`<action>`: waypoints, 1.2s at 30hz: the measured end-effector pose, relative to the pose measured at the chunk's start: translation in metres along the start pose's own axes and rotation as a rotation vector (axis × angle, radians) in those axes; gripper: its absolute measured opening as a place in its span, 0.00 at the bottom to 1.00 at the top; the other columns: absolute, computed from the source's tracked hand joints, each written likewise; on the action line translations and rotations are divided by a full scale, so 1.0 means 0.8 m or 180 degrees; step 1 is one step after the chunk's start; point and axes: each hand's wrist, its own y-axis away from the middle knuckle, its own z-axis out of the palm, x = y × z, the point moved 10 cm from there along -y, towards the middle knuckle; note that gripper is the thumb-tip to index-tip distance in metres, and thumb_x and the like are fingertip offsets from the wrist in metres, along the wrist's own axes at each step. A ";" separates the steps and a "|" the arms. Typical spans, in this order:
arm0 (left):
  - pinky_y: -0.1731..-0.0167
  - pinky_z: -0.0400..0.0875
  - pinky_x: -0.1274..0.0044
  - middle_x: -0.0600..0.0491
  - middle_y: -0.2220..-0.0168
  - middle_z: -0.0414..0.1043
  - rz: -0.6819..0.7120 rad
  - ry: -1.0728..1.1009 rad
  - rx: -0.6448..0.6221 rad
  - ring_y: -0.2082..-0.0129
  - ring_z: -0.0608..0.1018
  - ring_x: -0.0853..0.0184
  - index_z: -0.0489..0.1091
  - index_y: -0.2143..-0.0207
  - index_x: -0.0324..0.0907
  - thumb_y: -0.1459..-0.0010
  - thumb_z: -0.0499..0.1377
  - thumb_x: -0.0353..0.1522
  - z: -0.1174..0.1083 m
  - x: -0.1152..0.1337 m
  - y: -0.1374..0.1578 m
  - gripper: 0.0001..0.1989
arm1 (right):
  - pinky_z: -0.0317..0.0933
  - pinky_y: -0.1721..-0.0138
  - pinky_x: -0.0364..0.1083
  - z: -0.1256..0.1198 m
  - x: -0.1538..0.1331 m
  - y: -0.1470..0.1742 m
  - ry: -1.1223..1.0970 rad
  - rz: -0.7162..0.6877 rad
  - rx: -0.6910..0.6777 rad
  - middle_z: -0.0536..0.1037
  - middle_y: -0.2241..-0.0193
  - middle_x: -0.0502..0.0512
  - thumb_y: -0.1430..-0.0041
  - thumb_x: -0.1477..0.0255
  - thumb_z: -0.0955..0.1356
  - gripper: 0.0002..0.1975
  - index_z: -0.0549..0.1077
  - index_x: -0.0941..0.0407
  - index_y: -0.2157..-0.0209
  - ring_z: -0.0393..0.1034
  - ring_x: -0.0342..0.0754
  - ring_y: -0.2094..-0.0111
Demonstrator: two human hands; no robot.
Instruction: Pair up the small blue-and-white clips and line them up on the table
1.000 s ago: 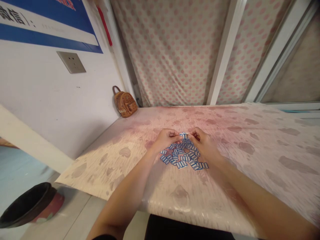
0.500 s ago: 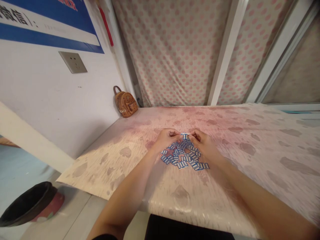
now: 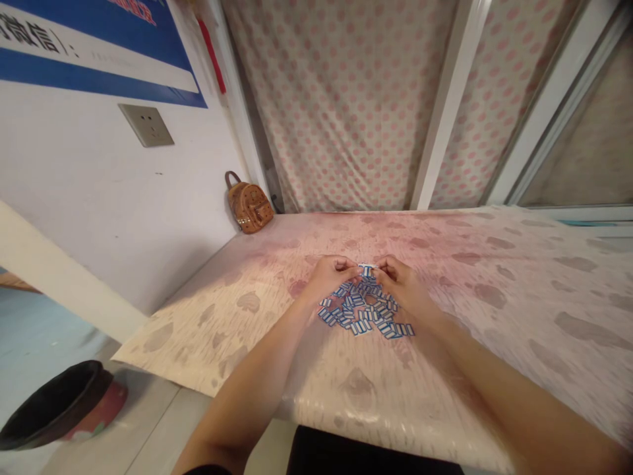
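Observation:
Several small blue-and-white striped pieces, looking like stickers or labels, lie in a loose, overlapping pile (image 3: 355,310) on the table. Just beyond the pile, one such striped piece (image 3: 366,270) is pinched between my two hands. My left hand (image 3: 336,272) grips its left edge with thumb and fingertips. On the opposite edge, the thumb and fingers of my right hand (image 3: 394,276) are closed too. Part of the pile lies under the fingers and is hidden. The print on the pieces is too small to read.
A patterned cloth covers the table (image 3: 494,369). A small brown backpack (image 3: 251,206) leans at the wall in the far left corner. On the floor at left stands a dark-rimmed bin (image 3: 99,402). Behind the table hangs a dotted curtain (image 3: 346,112).
Both hands stay almost in place with the striped piece between them. The whole view has shifted very slightly; the pile looks the same.

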 end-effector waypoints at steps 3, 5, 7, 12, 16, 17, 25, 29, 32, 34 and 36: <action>0.71 0.70 0.78 0.50 0.76 0.76 0.0008 -0.0035 -0.0012 0.75 0.76 0.69 0.75 0.74 0.34 0.59 0.72 0.47 0.001 0.001 0.001 0.23 | 0.55 0.76 0.43 0.000 0.004 -0.001 0.0031 -0.0011 0.0011 0.67 0.77 0.45 0.39 0.62 0.65 0.09 0.66 0.53 0.68 0.60 0.43 0.78; 0.71 0.70 0.78 0.50 0.76 0.76 -0.0006 -0.0047 -0.0019 0.75 0.76 0.69 0.75 0.74 0.34 0.59 0.72 0.46 0.001 0.000 0.001 0.22 | 0.56 0.75 0.43 0.000 0.004 -0.001 0.0064 -0.0045 0.0002 0.67 0.77 0.46 0.38 0.62 0.65 0.09 0.66 0.53 0.68 0.61 0.43 0.77; 0.71 0.70 0.79 0.50 0.76 0.76 -0.0022 -0.0010 -0.0014 0.75 0.76 0.70 0.76 0.74 0.35 0.59 0.72 0.46 0.000 -0.001 0.001 0.22 | 0.56 0.75 0.43 0.000 0.001 0.000 0.0178 -0.0129 -0.0009 0.67 0.76 0.46 0.39 0.62 0.66 0.09 0.67 0.53 0.64 0.62 0.43 0.76; 0.72 0.68 0.80 0.53 0.78 0.74 -0.0124 0.0091 0.0036 0.77 0.74 0.72 0.76 0.74 0.34 0.60 0.73 0.44 -0.005 -0.002 0.001 0.21 | 0.57 0.72 0.44 0.005 -0.018 0.004 0.1041 -0.0340 -0.0152 0.72 0.69 0.48 0.41 0.67 0.68 0.22 0.66 0.51 0.45 0.63 0.43 0.76; 0.72 0.68 0.80 0.52 0.77 0.74 -0.0190 0.0073 0.0015 0.77 0.74 0.72 0.76 0.74 0.34 0.58 0.72 0.43 -0.006 -0.002 0.002 0.20 | 0.58 0.71 0.45 0.007 -0.030 0.006 0.1300 -0.0497 -0.0182 0.75 0.68 0.51 0.39 0.69 0.66 0.18 0.70 0.52 0.47 0.66 0.45 0.73; 0.71 0.68 0.80 0.52 0.77 0.75 -0.0190 0.0064 0.0003 0.76 0.74 0.72 0.76 0.74 0.34 0.58 0.72 0.43 -0.005 -0.003 0.003 0.20 | 0.58 0.71 0.45 0.007 -0.032 0.007 0.1315 -0.0530 -0.0168 0.75 0.67 0.52 0.39 0.69 0.65 0.17 0.71 0.52 0.48 0.67 0.46 0.72; 0.72 0.67 0.80 0.52 0.77 0.74 -0.0190 0.0076 0.0021 0.77 0.73 0.73 0.76 0.74 0.34 0.58 0.72 0.44 -0.005 -0.005 0.002 0.20 | 0.57 0.71 0.45 0.005 -0.027 0.006 0.1260 -0.0475 -0.0078 0.74 0.70 0.50 0.38 0.66 0.66 0.16 0.71 0.52 0.50 0.66 0.45 0.74; 0.71 0.68 0.80 0.51 0.76 0.76 -0.0211 0.0082 -0.0049 0.75 0.75 0.71 0.76 0.74 0.34 0.57 0.72 0.43 -0.001 -0.006 0.002 0.20 | 0.58 0.71 0.44 0.001 -0.021 0.005 0.0939 -0.0455 -0.0035 0.70 0.74 0.48 0.36 0.65 0.64 0.09 0.72 0.53 0.58 0.65 0.45 0.74; 0.72 0.68 0.80 0.50 0.76 0.76 -0.0213 0.0048 -0.0059 0.75 0.75 0.71 0.76 0.73 0.35 0.55 0.70 0.41 0.002 -0.009 0.000 0.17 | 0.57 0.72 0.43 0.000 -0.013 0.004 0.0668 -0.0346 -0.0003 0.70 0.76 0.47 0.37 0.66 0.64 0.07 0.70 0.53 0.63 0.65 0.45 0.74; 0.73 0.67 0.81 0.50 0.75 0.77 -0.0173 0.0020 -0.0008 0.76 0.75 0.72 0.76 0.73 0.35 0.53 0.69 0.38 0.001 -0.009 0.000 0.14 | 0.57 0.73 0.43 0.001 -0.009 0.004 0.0564 -0.0278 -0.0016 0.69 0.77 0.46 0.37 0.65 0.64 0.07 0.69 0.53 0.66 0.64 0.44 0.75; 0.74 0.66 0.82 0.51 0.75 0.77 -0.0111 -0.0001 0.0081 0.77 0.74 0.73 0.76 0.73 0.35 0.51 0.68 0.35 -0.003 -0.008 -0.001 0.11 | 0.58 0.73 0.43 0.001 -0.008 0.004 0.0540 -0.0247 -0.0022 0.70 0.77 0.47 0.36 0.65 0.63 0.08 0.69 0.53 0.66 0.64 0.44 0.76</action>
